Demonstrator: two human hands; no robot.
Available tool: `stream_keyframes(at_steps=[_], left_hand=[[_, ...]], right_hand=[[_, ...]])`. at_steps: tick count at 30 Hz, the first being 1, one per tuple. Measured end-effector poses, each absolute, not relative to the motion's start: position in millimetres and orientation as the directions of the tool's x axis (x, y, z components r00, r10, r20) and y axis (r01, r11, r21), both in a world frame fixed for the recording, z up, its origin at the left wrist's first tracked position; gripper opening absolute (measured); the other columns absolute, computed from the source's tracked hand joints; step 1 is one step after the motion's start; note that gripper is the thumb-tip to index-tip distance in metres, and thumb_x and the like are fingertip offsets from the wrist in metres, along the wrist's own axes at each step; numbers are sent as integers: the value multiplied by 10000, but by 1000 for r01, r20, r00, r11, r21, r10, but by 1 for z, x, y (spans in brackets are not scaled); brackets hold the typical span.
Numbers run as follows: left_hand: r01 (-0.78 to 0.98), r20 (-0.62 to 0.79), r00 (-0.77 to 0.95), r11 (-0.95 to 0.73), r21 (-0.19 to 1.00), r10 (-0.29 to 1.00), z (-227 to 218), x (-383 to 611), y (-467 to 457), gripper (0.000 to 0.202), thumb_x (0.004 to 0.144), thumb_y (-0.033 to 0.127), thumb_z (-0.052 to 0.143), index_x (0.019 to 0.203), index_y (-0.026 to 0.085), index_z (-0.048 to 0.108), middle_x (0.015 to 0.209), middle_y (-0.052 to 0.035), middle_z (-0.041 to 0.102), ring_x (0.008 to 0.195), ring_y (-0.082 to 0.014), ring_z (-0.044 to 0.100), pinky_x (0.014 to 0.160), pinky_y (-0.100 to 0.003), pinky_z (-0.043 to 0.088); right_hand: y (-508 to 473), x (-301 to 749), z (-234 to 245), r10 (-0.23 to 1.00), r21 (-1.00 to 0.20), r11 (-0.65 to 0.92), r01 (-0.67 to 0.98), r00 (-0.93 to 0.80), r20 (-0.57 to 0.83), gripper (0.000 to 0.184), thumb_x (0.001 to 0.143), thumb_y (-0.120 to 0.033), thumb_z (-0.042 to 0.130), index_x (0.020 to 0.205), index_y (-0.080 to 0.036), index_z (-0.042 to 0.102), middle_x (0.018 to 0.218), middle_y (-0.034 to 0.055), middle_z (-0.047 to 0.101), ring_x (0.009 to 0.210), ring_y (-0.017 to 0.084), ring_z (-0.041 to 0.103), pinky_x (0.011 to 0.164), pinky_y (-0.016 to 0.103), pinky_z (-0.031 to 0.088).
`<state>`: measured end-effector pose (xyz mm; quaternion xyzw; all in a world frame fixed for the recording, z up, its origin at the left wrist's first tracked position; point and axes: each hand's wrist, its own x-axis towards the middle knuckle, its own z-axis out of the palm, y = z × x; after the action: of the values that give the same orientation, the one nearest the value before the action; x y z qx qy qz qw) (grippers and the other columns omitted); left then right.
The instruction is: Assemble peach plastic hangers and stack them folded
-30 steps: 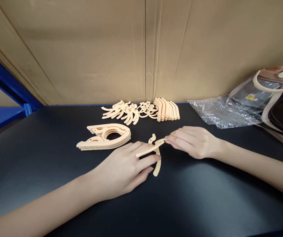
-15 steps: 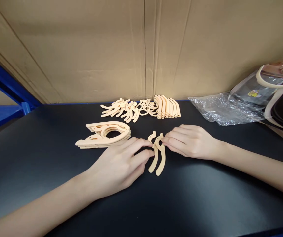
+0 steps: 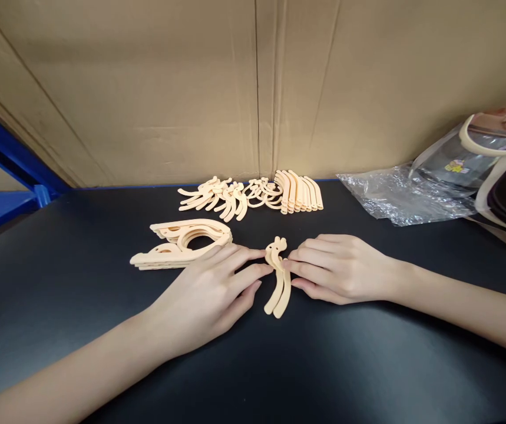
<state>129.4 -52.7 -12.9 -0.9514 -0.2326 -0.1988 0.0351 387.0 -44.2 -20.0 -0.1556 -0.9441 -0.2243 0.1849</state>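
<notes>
Two beige, curved hanger hook pieces [image 3: 278, 282] lie flat on the black tabletop, their upper ends overlapping and their tails side by side. My left hand [image 3: 224, 282] holds them at the left edge with its fingertips, thumb lower down. From the right, the fingertips of my right hand [image 3: 341, 268] press on the other edge, thumb tucked underneath the fingers. Just beyond my left hand lies a small stack of folded beige hangers [image 3: 168, 256] with a round opening.
Along the back are a loose heap of hook pieces [image 3: 235, 203], several thin curved parts [image 3: 264, 191] and a row of hanger arms [image 3: 299, 191]. Clear plastic wrap [image 3: 380, 194] and a transparent bottle [image 3: 451, 159] stand at right. Cardboard [image 3: 168, 88] backs the black table [image 3: 306, 365].
The two hook pieces, apart before, now overlap at their upper ends. My right hand has moved slightly toward me; my left fingers are straighter.
</notes>
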Motion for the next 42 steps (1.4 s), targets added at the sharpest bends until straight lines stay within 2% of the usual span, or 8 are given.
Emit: stream_keyframes(at_steps=[8, 16, 21, 25, 28, 32, 37, 42], left_hand=[[449, 406, 799, -889, 84, 442, -16, 125, -53, 260, 976, 145, 449, 1149, 201, 635, 1244, -57, 623, 1059, -201, 573, 886, -343, 449], [443, 399, 794, -886, 139, 459, -14, 125, -51, 241, 972, 134, 441, 1095, 204, 636, 1067, -39, 644, 854, -162, 567, 733, -295, 453], [446, 391, 816, -894, 42, 426, -16, 125, -50, 198, 977, 129, 421, 972, 162, 616, 990, -55, 651, 849, -181, 582, 741, -320, 453], [445, 362, 837, -895, -17, 410, -16, 124, -50, 196, 966, 121, 415, 951, 163, 605, 973, -58, 652, 841, -196, 587, 751, -345, 445], [454, 371, 830, -891, -16, 416, -16, 124, -51, 203, 977, 142, 403, 987, 166, 604, 973, -55, 653, 844, -201, 585, 769, -356, 435], [469, 369, 817, -883, 20, 442, -16, 124, -52, 203, 986, 164, 397, 998, 175, 600, 964, -44, 653, 824, -193, 572, 783, -356, 413], [472, 375, 804, -879, 70, 462, -15, 123, -51, 211, 986, 168, 392, 980, 174, 602, 951, -42, 650, 827, -188, 574, 785, -349, 402], [473, 386, 800, -879, 68, 460, -14, 124, -51, 196, 977, 161, 411, 976, 180, 606, 946, -35, 645, 832, -187, 579, 795, -344, 399]], right_hand=[[-43, 389, -22, 232, 336, 851, 403, -863, 449, 205, 949, -246, 537, 1037, -112, 665, 873, 49, 704, 771, 162, 622, 629, 302, 473], [-43, 390, -23, 229, 314, 839, 445, -811, 538, 148, 925, -202, 565, 997, -126, 669, 836, 39, 705, 759, 152, 623, 630, 300, 455], [-36, 388, -17, 336, 316, 768, 557, -770, 542, 193, 949, -229, 531, 931, -138, 701, 815, 50, 701, 741, 156, 608, 652, 297, 430], [-13, 383, -3, 453, 327, 687, 649, -734, 507, 230, 954, -236, 512, 892, -138, 711, 846, 66, 678, 763, 179, 578, 689, 307, 403], [16, 374, 8, 508, 346, 634, 691, -710, 487, 239, 951, -214, 498, 860, -137, 705, 867, 78, 647, 787, 194, 550, 705, 318, 367], [55, 352, 17, 634, 284, 613, 737, -674, 378, 271, 967, -252, 483, 927, -143, 728, 904, 93, 637, 828, 202, 531, 714, 318, 326], [83, 321, 16, 633, 316, 648, 694, -720, 284, 234, 923, -190, 519, 868, -146, 741, 908, 96, 655, 849, 202, 534, 713, 313, 287], [93, 303, 19, 623, 379, 661, 648, -755, 205, 204, 845, -113, 544, 732, -118, 713, 766, 91, 663, 755, 193, 531, 717, 327, 256]])
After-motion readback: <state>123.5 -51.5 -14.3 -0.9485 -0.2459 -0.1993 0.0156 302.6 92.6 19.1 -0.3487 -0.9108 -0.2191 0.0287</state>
